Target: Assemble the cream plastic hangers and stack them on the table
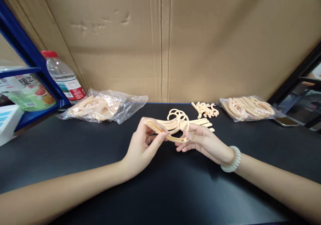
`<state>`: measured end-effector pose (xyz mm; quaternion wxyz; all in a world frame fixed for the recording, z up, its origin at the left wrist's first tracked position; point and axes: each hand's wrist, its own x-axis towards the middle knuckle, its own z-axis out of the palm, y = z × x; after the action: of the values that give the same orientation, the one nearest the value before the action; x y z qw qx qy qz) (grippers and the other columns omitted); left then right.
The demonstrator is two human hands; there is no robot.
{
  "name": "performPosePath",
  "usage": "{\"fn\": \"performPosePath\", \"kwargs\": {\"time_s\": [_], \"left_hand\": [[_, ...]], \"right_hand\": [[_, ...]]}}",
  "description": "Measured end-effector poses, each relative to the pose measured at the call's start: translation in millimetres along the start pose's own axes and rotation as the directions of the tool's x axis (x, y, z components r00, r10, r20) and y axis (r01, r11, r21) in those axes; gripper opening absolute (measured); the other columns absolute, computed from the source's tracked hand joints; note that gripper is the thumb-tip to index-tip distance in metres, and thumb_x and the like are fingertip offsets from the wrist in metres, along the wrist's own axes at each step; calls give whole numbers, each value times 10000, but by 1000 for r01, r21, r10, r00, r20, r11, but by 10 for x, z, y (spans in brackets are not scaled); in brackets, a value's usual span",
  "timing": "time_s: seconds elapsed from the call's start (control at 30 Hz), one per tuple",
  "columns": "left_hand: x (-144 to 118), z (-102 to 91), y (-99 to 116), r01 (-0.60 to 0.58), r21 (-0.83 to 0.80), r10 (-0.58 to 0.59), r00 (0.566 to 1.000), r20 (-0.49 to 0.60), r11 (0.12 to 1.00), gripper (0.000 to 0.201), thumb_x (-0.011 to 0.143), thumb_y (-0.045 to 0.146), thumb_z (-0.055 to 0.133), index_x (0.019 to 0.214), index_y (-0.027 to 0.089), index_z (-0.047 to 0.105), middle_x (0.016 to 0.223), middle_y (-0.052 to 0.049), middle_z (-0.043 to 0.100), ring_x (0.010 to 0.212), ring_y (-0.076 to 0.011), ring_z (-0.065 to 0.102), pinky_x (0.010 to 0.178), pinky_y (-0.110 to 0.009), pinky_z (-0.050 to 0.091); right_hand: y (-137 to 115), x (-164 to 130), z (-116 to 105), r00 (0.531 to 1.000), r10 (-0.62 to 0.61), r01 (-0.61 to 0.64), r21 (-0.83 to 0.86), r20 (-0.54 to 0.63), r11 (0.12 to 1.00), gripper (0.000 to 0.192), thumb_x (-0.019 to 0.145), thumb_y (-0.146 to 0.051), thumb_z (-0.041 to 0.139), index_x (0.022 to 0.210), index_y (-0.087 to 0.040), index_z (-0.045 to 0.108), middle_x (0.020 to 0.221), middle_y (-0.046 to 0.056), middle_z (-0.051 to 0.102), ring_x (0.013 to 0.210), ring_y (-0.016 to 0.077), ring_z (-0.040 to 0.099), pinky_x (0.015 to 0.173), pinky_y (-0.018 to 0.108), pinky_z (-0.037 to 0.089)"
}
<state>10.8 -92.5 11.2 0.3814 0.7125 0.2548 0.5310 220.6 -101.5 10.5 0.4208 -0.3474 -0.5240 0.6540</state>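
Note:
My left hand (141, 144) and my right hand (200, 141) hold one peach plastic hanger piece (170, 137) between them above the black table (160, 184). The left fingers pinch its left end, the right fingers grip near its curved hook. Just behind lies a small stack of like hangers (180, 121) with round hooks. A white bead bracelet (232, 159) is on my right wrist.
A pile of small peach hooks (205, 109) lies behind the stack. Clear plastic bags of peach parts sit at the back left (100, 109) and back right (248, 107). A water bottle (64, 76) stands by a blue shelf (27, 51). A cardboard wall (160, 41) closes the back. A phone (286, 121) lies at the right.

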Motion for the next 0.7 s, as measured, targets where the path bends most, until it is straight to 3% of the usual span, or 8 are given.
{"fn": "performPosePath", "kwargs": {"time_s": [0.33, 0.7], "left_hand": [[39, -1, -49, 73, -51, -72, 997, 20, 996, 124, 893, 206, 585, 941, 196, 471, 941, -15, 572, 886, -160, 649, 689, -266, 597], [66, 20, -7, 199, -105, -198, 980, 12, 974, 173, 877, 249, 610, 896, 183, 451, 945, -17, 590, 895, -144, 631, 699, -238, 586]], "right_hand": [[15, -4, 75, 994, -31, 21, -85, -107, 996, 341, 765, -442, 717, 821, -175, 511, 688, 11, 683, 698, 176, 724, 617, 239, 572], [36, -2, 114, 988, -35, 7, -189, -148, 982, 347, 785, -480, 678, 842, -176, 522, 690, 36, 703, 599, 162, 699, 594, 276, 572]]}}
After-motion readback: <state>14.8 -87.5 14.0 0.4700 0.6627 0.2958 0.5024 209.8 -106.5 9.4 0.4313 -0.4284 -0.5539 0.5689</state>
